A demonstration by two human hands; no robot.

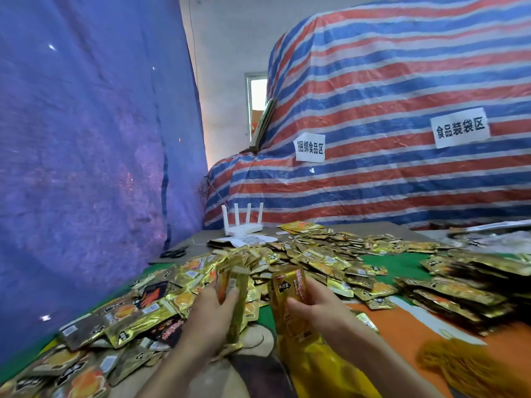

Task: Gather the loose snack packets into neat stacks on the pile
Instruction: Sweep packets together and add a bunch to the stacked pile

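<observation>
Striped tarp (pixel 402 110) behind — both hands (pixel 212 314) (pixel 319 305) gripping gold packets (pixel 232 285)

Table (pixel 402 264) with green-orange cloth carries loose gold snack packets (pixel 316 254) centrally, stacked packets (pixel 459 294) toward the right edge; router (pixel 244 228), scissors (pixel 173 252), printed sheet (pixel 250 240) near the far edge.

— Left of the left hand (pixel 212 308)?
— Hanging blue woven plastic sheet (pixel 86 139), up past the top of view, pricked with specks of light.
— Beyond the right hand (pixel 313 305)?
— Tall mound under a red, white and blue striped tarpaulin (pixel 388 96). Stuck on it, a smaller white paper sign (pixel 309 147) and a larger white paper sign (pixel 459 128), both in black Chinese characters.
— Straight ahead of both hands?
— Pale plastered wall (pixel 224 38), with a small window (pixel 257 93), bright with daylight. Nearer, a white four-antenna router (pixel 244 225).
— Underneath?
— Green and orange printed table cover (pixel 402 262).
</observation>
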